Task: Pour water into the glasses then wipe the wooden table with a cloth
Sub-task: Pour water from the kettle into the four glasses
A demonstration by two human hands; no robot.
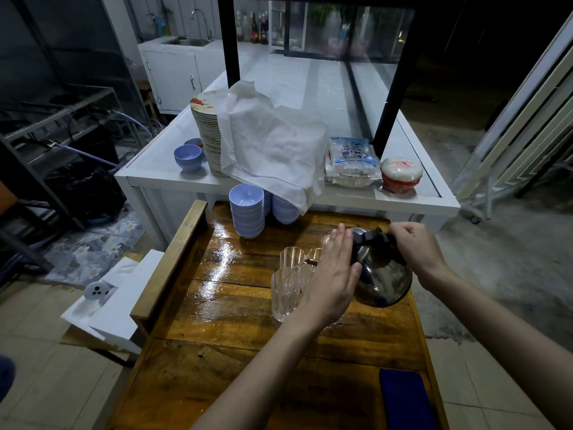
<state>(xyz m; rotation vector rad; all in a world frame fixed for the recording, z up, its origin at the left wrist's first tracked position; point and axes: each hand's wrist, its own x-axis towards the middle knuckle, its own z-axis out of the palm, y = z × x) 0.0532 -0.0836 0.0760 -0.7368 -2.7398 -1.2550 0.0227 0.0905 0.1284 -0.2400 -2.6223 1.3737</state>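
A dark blue cloth (403,398) lies flat at the near right corner of the wooden surface (235,321), nearest the camera and well behind both hands. The right hand (417,246) is closed around the black handle on top of a kettle (383,274), which is tipped to the left with its spout toward the glasses (290,283). The left hand (333,280) lies flat and open against the kettle's left side, fingers straight, steadying it rather than clasping; it covers much of the spout, so I cannot tell for sure whether water is running, though a thin line seems to reach the nearest glass.

The glasses stand clustered together just left of the left hand, on the wet, shiny planks. Beyond them, farther from the grip, stacks of blue bowls (248,209) stand at the far edge.

The kettle looks heavy when full and its smooth round body would slip under a flat palm, so the handle is the proper place to carry the weight, the palm only guiding the tilt. The glasses are thin, fragile and easily knocked on a wet surface; each should be taken low around the body. The cloth is soft and light and can be pinched anywhere.
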